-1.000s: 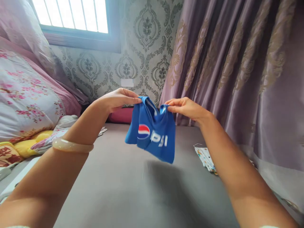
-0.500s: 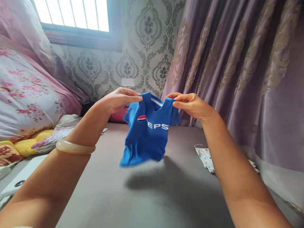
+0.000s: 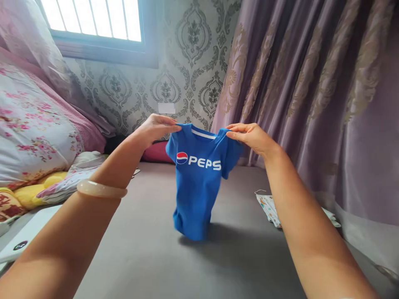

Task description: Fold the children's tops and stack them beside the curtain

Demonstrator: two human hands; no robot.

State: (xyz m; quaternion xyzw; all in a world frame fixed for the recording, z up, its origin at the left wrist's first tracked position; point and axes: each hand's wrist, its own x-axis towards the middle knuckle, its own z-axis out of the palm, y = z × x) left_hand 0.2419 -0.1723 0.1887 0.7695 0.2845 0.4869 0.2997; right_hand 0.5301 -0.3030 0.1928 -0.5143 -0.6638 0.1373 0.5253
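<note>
A small blue T-shirt [image 3: 197,187] hangs upright between my hands, its front facing me with a round red, white and blue logo and white letters "PEPS" showing. My left hand [image 3: 158,128] pinches the shoulder on the left of the neckline. At the other shoulder, my right hand [image 3: 249,136] grips the cloth between thumb and fingers. The hem dangles low over the grey sheet [image 3: 137,249], its shadow falling just behind and below. Whether the hem touches the sheet I cannot tell. A pale bangle [image 3: 101,189] circles my left forearm.
Patterned folded cloth [image 3: 270,209] lies on the right, partly behind my right forearm. On the left are a floral pillow [image 3: 34,128], yellow and grey fabric items [image 3: 75,174] and a white flat object [image 3: 29,232]. Purple curtains [image 3: 299,83] hang along the right.
The T-shirt has swung down and straightened, so its neckline is spread wider and more of the lettering shows. My left hand has shifted slightly left; both hands keep their hold.
</note>
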